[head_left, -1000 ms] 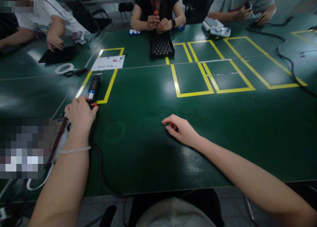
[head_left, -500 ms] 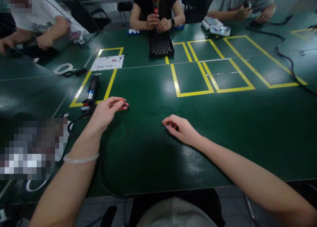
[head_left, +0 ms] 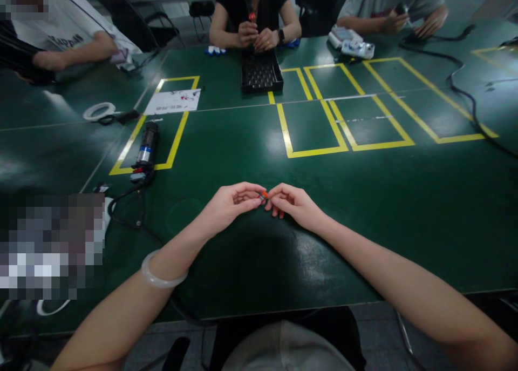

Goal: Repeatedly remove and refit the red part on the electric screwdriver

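Observation:
A small orange part [head_left: 264, 194], with a bit of grey metal showing, sits between my fingertips above the green table. My left hand [head_left: 237, 204] pinches it from the left with thumb and fingers closed. From the right, the thumb and fingertips of my right hand [head_left: 297, 204] close in on the same piece and touch it. Its exact kind is too small to tell, and the fingers partly cover it.
Left on the green table [head_left: 226, 144] lies a black cylindrical tool [head_left: 146, 147] with a cable, near a white paper [head_left: 174, 101] and a tape roll [head_left: 99, 111]. Across, a person holds a red-tipped screwdriver behind a black tray [head_left: 261, 78]. Yellow tape [head_left: 318, 153] marks rectangles.
My left hand has moved right, bringing the orange part from beside the black tool to my right hand. My right hand has stayed nearly in place, its fingers now at the part.

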Demonstrator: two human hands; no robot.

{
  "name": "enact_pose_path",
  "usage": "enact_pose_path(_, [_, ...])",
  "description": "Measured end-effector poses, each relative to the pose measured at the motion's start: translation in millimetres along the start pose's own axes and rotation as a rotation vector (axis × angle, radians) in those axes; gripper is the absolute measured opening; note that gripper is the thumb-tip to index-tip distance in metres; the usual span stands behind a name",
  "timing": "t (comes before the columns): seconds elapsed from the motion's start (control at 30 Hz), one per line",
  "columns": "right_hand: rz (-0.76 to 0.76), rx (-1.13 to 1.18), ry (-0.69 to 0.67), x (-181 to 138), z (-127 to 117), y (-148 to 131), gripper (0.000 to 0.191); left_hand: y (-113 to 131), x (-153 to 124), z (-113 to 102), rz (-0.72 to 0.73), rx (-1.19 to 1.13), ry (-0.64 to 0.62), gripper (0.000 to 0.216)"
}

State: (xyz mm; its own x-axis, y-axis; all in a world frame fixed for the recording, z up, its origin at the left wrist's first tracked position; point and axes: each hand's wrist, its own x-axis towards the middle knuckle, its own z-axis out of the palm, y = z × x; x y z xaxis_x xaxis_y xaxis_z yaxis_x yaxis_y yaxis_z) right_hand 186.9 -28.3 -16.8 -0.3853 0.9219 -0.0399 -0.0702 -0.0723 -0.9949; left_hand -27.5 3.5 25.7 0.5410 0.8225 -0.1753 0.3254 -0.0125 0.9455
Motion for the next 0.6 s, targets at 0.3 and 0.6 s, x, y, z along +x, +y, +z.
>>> enact_pose_path(0.3, [0.058, 0.033, 0.019, 1.0, 0.9, 1.7, 0.033, -5.2, -7.4, 13.8, 0.52, 0.832, 0.072, 0.022])
enact_pose_path(0.6, [0.053, 0.011, 0.068, 0.2, 0.2, -5.0, 0.028, -21.6, 0.4, -93.3, 0.073, 1.141, 0.558, 0.054])
